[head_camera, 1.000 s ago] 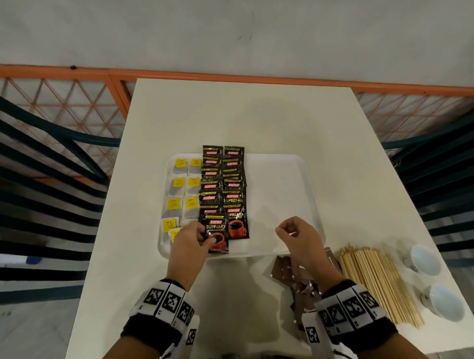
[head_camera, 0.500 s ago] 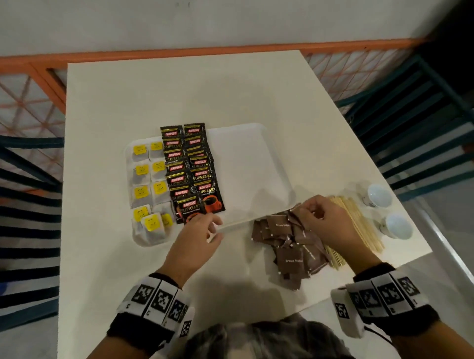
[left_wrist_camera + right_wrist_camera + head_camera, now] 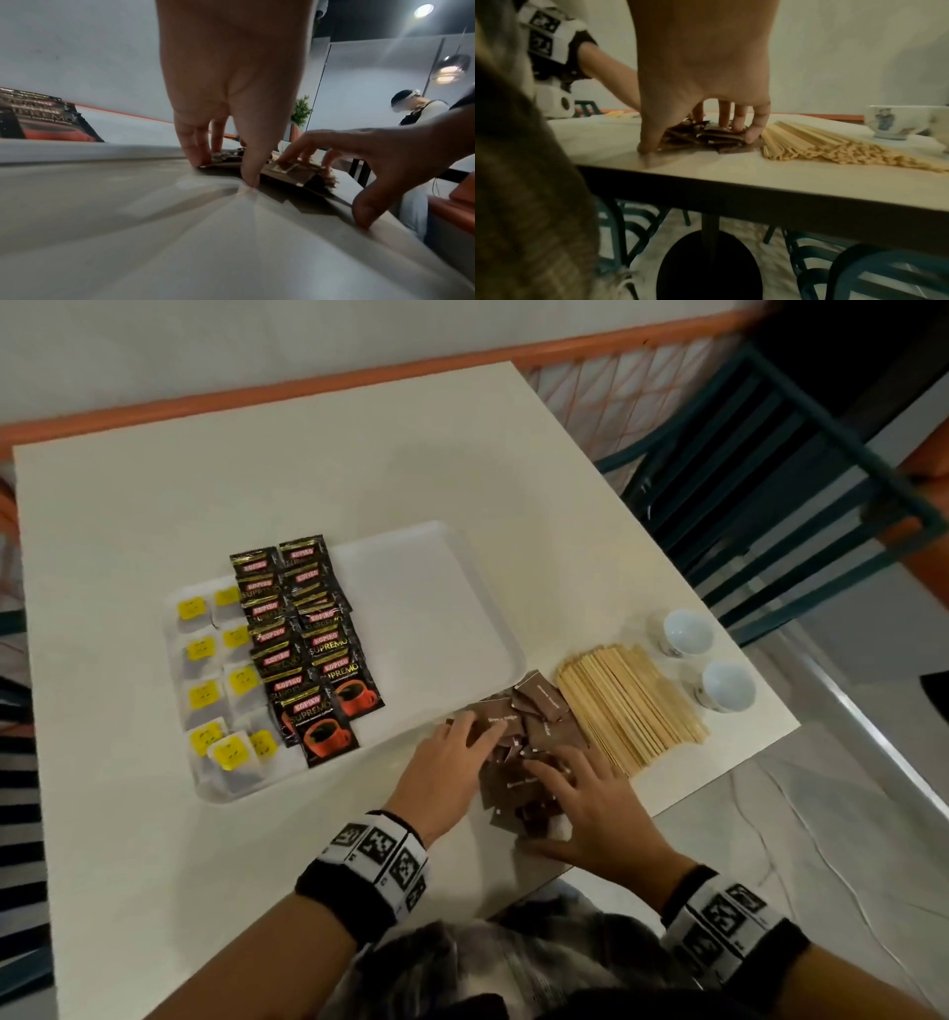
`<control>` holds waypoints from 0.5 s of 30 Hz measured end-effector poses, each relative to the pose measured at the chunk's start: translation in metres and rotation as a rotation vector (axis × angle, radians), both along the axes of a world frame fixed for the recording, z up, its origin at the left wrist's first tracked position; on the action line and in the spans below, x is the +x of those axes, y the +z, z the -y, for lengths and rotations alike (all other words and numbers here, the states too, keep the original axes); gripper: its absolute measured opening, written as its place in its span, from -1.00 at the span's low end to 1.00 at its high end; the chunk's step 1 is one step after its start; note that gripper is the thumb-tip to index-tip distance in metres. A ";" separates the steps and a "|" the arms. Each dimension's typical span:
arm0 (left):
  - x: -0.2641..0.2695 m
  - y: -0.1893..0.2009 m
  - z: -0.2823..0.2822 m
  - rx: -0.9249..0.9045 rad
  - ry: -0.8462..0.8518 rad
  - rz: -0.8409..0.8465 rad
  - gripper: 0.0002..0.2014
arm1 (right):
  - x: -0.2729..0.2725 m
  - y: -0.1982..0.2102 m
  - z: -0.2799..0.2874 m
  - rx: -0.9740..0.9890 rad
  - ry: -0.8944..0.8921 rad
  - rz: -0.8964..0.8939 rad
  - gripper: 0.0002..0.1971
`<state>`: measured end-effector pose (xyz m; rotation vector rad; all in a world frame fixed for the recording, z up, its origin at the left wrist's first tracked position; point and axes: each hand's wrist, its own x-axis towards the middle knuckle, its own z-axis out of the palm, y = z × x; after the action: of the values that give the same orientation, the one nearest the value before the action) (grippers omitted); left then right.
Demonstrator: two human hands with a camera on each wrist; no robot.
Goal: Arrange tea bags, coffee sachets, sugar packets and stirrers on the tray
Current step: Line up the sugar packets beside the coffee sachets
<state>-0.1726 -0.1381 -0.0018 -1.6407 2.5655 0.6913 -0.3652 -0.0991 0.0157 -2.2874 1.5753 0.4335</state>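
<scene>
Fingers of both hands press the sugar packets.

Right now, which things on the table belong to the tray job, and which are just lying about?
Job:
tray
tea bags
coffee sachets
sugar packets, under both hands
stirrers

Lying about:
two white cups

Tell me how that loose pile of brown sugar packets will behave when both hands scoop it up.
The brown sugar packets lie overlapped at odd angles, so they will probably slide apart rather than lift together. They look thin and creased, likely light and floppy. Left hand and right hand rest spread fingers on them; some may slip toward the stirrers.
</scene>
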 end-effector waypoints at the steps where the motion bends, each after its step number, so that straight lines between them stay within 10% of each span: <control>1: -0.003 -0.001 0.001 0.001 0.008 0.019 -0.30 | 0.000 -0.001 0.002 -0.020 0.004 0.007 -0.17; 15: 0.000 -0.001 0.012 -0.068 0.072 0.113 -0.64 | -0.010 -0.007 0.034 -0.131 0.262 0.218 -0.51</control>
<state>-0.1726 -0.1504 -0.0028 -1.7452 2.4891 0.5034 -0.3749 -0.1327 0.0088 -2.5538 1.2385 0.1378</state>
